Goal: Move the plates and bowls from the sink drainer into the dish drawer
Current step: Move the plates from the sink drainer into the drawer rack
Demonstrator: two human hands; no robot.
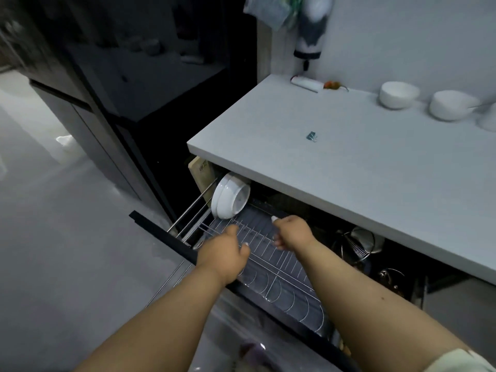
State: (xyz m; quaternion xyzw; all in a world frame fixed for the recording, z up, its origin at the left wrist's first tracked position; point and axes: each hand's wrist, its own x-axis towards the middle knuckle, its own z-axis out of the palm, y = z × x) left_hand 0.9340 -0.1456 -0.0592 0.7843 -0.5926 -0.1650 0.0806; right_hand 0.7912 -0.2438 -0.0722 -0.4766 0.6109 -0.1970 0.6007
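Your left hand [225, 251] hangs over the front part of the wire rack [268, 253] in the open dish drawer [166, 232], fingers loosely curled and holding nothing; your right hand [291, 232] sits just beyond it over the middle of the rack, fingers curled under — whether it pinches a wire I cannot tell, but no dish is in it. Both hands are free, which suits reaching back for more. Two white bowls [230, 196] stand on edge at the rack's far left corner, nested against each other and leaning between the wires — set that way so they stay upright and leave the remaining slots free. On the countertop [308, 170] above, near its back edge, more white bowls [398, 94] rest upside down, likely still to be stowed. The sink drainer is not in view.
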